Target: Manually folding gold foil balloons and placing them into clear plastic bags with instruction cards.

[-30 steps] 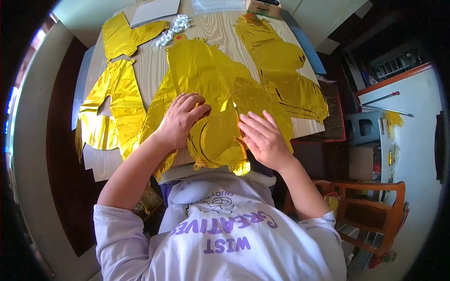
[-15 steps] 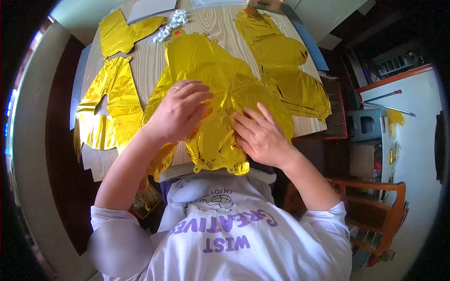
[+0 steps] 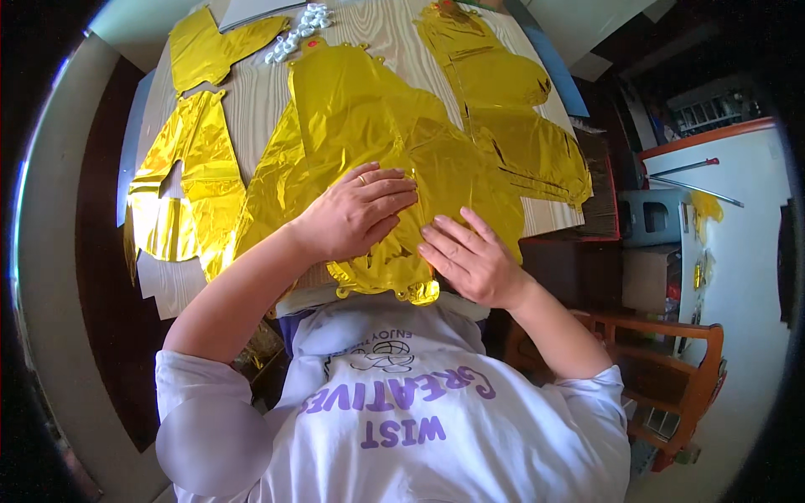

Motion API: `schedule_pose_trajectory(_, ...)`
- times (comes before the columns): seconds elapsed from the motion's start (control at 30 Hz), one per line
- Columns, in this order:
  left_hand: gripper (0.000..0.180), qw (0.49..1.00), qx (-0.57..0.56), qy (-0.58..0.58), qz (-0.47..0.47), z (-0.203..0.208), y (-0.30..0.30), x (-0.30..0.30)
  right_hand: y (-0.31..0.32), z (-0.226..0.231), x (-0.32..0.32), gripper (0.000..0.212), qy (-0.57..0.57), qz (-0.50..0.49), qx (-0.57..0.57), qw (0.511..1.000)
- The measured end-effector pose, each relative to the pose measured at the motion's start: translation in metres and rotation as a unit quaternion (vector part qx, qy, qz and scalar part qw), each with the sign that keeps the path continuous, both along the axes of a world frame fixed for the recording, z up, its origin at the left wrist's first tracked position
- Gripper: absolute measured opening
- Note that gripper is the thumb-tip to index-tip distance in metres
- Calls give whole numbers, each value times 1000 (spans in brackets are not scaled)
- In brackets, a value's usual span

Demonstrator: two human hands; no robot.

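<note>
A large gold foil balloon (image 3: 352,109), flat and uninflated, spreads over the middle of the wooden table, its lower end with small tabs reaching the near edge by my body. My left hand (image 3: 360,210) lies over its lower middle, palm down, fingers stretched out side by side. Just right of it, my right hand (image 3: 474,260) rests fingertips on the foil with the fingers spread. Neither hand appears to grip anything. Creases run through the foil between and below the hands. What lies beneath my left palm is hidden.
More flat gold foil pieces lie at the left (image 3: 201,159), far left (image 3: 218,46) and right (image 3: 503,101). A cluster of small white pieces (image 3: 299,33) sits at the back beside a pale sheet (image 3: 251,10). A wooden chair (image 3: 662,360) and a grey-blue stool (image 3: 650,218) stand at right.
My left hand has moved right and slightly down across the foil, closer to my right hand. My right hand has slid a little toward me. The foil's left side now lies more spread out.
</note>
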State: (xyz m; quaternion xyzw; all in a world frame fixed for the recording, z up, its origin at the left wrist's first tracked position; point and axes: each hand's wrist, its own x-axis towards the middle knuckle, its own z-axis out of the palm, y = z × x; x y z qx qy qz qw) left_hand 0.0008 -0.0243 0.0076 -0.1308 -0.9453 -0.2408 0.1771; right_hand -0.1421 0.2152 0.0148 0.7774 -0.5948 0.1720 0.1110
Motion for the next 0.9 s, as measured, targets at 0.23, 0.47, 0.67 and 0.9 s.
schedule_pose_trajectory(0.23,40,1000,15,-5,-9,1,0,0,6,-6,3,28,3,39,-47,998)
schedule_pose_trajectory(0.47,41,999,36,2,0,9,-5,3,0,4,1,30,2,58,-26,998)
schedule_pose_trajectory(0.67,43,987,-26,7,156,24,-29,15,-6,16,-2,33,-56,69,18,996)
schedule_pose_trajectory(0.9,44,988,-16,11,155,5,-38,19,-72,64,-57,35,-455,-108,139,873)
